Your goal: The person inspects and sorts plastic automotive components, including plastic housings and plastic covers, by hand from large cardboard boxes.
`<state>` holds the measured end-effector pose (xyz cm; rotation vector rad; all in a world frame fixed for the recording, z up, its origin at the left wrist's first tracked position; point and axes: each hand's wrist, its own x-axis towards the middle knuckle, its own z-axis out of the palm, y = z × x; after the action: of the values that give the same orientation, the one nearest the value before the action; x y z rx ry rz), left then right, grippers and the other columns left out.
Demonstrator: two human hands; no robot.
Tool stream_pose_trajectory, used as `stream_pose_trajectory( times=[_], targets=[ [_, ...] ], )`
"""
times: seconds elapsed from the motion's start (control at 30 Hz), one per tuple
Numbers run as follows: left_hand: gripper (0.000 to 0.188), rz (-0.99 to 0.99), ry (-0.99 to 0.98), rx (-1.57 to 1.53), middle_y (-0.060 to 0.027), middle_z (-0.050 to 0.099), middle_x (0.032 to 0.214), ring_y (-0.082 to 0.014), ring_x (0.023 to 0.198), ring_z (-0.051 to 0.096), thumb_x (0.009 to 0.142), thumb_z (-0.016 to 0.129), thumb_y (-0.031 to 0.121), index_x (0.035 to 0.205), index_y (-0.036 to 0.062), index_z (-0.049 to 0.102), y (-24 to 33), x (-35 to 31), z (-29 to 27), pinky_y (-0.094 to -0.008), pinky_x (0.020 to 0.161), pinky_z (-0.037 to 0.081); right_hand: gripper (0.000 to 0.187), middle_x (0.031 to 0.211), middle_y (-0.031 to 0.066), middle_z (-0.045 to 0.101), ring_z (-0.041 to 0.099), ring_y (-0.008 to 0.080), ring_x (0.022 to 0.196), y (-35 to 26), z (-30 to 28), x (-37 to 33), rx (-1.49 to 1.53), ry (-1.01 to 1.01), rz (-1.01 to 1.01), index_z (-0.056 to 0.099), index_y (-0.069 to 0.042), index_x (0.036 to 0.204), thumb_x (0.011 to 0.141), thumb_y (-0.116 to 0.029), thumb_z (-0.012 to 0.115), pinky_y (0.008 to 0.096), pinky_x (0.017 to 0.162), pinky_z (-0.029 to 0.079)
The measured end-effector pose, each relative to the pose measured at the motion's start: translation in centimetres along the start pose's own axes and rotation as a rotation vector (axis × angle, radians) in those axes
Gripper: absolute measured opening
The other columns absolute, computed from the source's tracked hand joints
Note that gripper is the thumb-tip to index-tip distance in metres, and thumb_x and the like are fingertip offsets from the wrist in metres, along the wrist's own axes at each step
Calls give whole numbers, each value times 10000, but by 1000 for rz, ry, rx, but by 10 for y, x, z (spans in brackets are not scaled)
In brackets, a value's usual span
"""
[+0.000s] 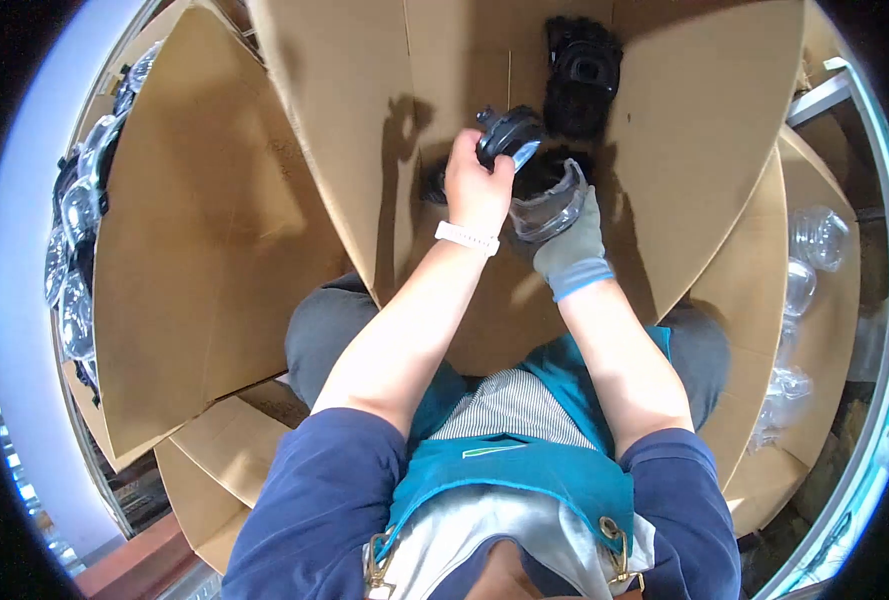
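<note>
Inside a large open cardboard box [704, 130], my bare left hand [478, 190] grips a rounded black plastic part [507, 134] with a small knob on one end and a shiny underside. Close beside it on the right, my right hand [581, 240], in a grey glove with a blue cuff, holds a clear curved plastic piece [549, 217] with a raised edge. The two pieces are apart. Behind my hands, dark parts [569, 160] lie low in the box, partly hidden. Another black moulded part [582, 75] is at the far end.
A tall cardboard flap [199, 250] rises on the left, with clear and black plastic parts [79, 230] beyond it. On the right, another carton [834, 320] holds several clear plastic pieces [817, 238]. My knees flank the box's near side.
</note>
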<state>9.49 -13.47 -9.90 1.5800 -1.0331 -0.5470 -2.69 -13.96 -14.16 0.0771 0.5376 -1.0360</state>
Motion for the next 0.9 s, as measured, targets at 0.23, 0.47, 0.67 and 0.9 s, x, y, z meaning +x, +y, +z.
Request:
stream_pose_trajectory(
  times=[0.23,0.47,0.67,0.9],
  targets=[
    [361,565,-772,-64,-129,538,1205,-294,1179,469,686,616,121,1038,72,555,105,-30,-88,-429,1032,294,457,1185,96,560,565,219,1061,-16,88,-97,-325,-405,-227,446,-87,1291,937,-372,395,400,918,475],
    [668,-387,-627,-1106,-93,324,1398,-205,1274,337,949,482,317,1452,85,108,107,-50,-82,-360,1068,261,503,1283,124,463,473,183,1174,-5,108,-122,-803,-540,-646,367,-23,1350,944,-286,506,315,996,392],
    [665,-221,-679,-962,-82,434,1265,-177,1164,422,868,610,249,1387,59,241,103,-47,-77,-333,1028,322,714,1362,102,395,437,212,1208,12,97,-120,-1151,-398,-854,235,-49,1418,895,-407,565,318,1015,360],
    [691,-140,-617,-841,-82,469,1229,-174,1133,450,835,659,295,1357,34,289,108,-41,-82,-328,1010,345,743,1370,113,398,434,207,1221,0,111,-127,-1129,-455,-750,247,-30,1419,890,-459,544,318,1012,369]
  ],
)
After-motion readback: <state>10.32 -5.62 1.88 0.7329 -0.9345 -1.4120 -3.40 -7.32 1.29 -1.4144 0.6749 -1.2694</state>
